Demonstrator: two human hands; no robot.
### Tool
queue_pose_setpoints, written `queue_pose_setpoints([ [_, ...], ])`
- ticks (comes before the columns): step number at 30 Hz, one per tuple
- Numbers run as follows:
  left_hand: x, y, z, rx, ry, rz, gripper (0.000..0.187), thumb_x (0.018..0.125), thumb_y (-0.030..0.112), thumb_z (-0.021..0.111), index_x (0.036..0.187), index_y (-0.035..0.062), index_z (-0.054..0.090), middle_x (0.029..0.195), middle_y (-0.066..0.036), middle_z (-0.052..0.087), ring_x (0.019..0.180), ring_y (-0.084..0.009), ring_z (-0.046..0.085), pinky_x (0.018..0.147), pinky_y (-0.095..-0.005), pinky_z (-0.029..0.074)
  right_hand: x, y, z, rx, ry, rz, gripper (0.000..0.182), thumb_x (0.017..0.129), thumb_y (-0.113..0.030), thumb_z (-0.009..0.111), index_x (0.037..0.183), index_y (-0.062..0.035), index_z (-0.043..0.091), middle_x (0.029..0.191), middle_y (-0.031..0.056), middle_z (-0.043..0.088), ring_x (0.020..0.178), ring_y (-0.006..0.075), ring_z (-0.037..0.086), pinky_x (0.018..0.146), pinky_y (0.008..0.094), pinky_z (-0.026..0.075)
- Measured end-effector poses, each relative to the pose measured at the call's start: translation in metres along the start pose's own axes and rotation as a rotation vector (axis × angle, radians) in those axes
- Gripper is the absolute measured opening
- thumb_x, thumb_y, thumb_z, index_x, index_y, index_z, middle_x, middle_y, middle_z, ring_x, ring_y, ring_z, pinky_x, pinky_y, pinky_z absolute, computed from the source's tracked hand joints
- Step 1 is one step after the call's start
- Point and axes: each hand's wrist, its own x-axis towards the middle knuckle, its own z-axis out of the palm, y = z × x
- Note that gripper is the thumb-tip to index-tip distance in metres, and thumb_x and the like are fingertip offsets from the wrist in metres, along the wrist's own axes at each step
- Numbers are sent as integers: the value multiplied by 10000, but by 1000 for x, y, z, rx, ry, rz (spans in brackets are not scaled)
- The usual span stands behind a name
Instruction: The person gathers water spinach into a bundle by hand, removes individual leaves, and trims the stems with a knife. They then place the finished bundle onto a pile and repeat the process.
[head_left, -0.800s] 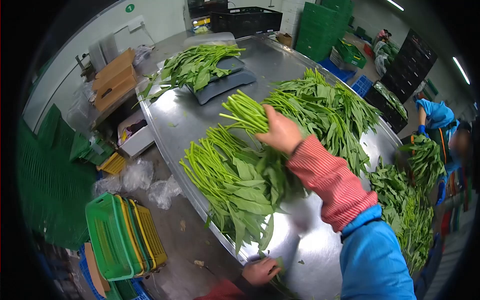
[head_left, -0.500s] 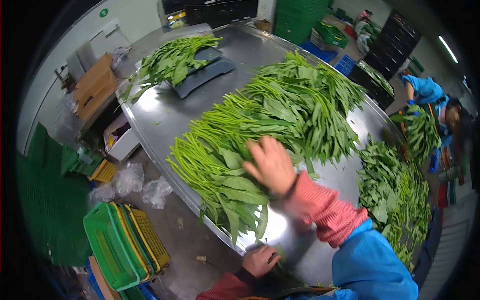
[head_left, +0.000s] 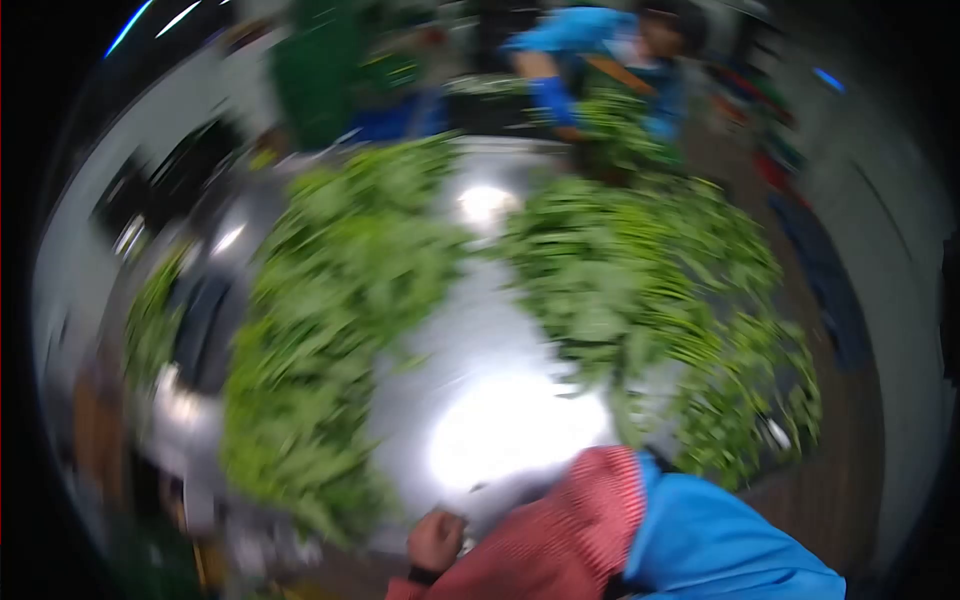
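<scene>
My left hand (head_left: 437,540), dark-cuffed, is at the near edge of the metal table (head_left: 440,370). Its fingers look curled; blur hides what they hold, if anything. My right forearm in a red and blue sleeve (head_left: 575,515) crosses the bottom of the view, and its hand is not seen. Left of my hands, long-stemmed leafy greens (head_left: 340,300) lie in a long row of bunches. A second pile of leafy greens (head_left: 610,270) covers the table's right side.
A person in blue (head_left: 580,40) with blue gloves stands beyond the far right end, holding greens (head_left: 615,125). A dark scale (head_left: 200,320) with more greens (head_left: 150,320) sits at the left. Green crates (head_left: 320,85) are stacked behind the table.
The view has swung right and is blurred. My right hand has left the near bunch of greens and dropped out of sight. My left hand remains low by the table's near edge.
</scene>
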Motion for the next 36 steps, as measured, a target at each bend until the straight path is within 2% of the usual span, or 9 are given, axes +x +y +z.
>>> queue_pose_setpoints([
  [3,8,-4,31,-173,60,-46,98,762,118,722,778,51,651,655,-70,601,545,-147,536,530,-294,445,-54,3,-4,-35,132,30,272,819,-249,605,1015,-61,610,925,120,586,832,229,585,706,331,486],
  [5,15,50,25,-170,-191,-98,211,890,262,593,935,65,654,712,-81,618,633,-171,547,617,-324,459,-86,-5,-9,-64,172,39,298,817,-260,609,1034,-56,601,954,127,582,864,237,577,732,339,480],
  [8,21,72,66,-142,-4,231,76,776,93,704,788,44,648,666,-52,600,565,-122,531,546,-272,444,-133,-18,-20,-113,211,73,339,815,-277,615,1062,-47,588,997,138,576,913,248,564,770,350,472],
  [15,27,168,144,-283,-117,93,40,810,59,669,831,29,652,712,-34,618,610,-86,545,581,-239,456,-279,-58,-55,-308,458,203,437,809,-317,629,1127,-27,556,1097,163,562,1027,274,533,860,377,453],
  [18,25,209,171,-303,-156,56,47,813,56,669,845,26,656,718,-39,628,611,-82,548,579,-236,459,-390,-45,-82,-488,663,623,479,807,-334,635,1155,-18,542,1140,174,556,1076,285,520,899,388,445],
  [20,20,228,191,-299,-201,40,51,825,39,660,865,7,656,713,-18,627,633,-64,547,601,-226,463,-477,-8,-94,-648,593,1020,791,573,-371,825,1177,28,509,1111,163,556,1074,316,524,912,404,422],
  [23,11,258,213,-242,-223,47,75,828,54,669,884,4,658,724,-30,635,639,-75,561,609,-230,470,-559,30,-107,-824,357,1396,929,591,-468,813,1286,18,435,1239,171,483,1175,330,459,1034,444,352],
  [29,-7,279,248,-237,-242,7,102,816,87,679,905,40,662,767,-74,652,629,-131,604,596,-258,479,-611,57,-107,-750,315,1364,762,611,-470,790,1143,13,535,1187,173,494,1170,303,462,1027,469,344],
  [36,-5,307,263,-144,-319,-11,118,834,64,661,942,17,655,801,-37,665,708,-82,600,664,-236,488,-596,56,-36,-873,549,1127,219,683,-132,633,826,-35,498,707,120,574,624,292,612,572,406,488],
])
